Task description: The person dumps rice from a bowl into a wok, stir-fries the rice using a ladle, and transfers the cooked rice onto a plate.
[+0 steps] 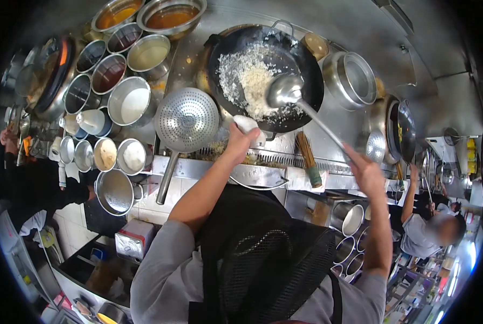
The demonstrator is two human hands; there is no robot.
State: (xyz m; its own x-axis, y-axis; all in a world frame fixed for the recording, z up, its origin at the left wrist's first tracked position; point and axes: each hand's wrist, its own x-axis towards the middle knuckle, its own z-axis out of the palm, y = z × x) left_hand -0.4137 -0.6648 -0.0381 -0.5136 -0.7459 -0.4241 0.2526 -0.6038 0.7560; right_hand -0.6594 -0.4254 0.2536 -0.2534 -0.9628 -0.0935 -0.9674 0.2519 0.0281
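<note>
A large black wok [306, 70] holds loose white rice [255, 81]. My left hand [240, 141] is closed on a folded white cloth [247, 124] at the wok's near rim. In my right hand [366, 171] is the long handle of a metal ladle [286, 90], whose bowl rests among the rice at the right. A perforated strainer [187, 120] lies just left of the wok. Below the wok, a bamboo brush [306, 156] lies at the stove's front edge.
Pots of sauces and seasonings [109, 73] crowd the left. Stacked metal bowls [355, 81] stand right of the wok. Another person [422, 235] works at a second wok [406, 132] on the right; a person in dark clothing [36, 186] is at the far left.
</note>
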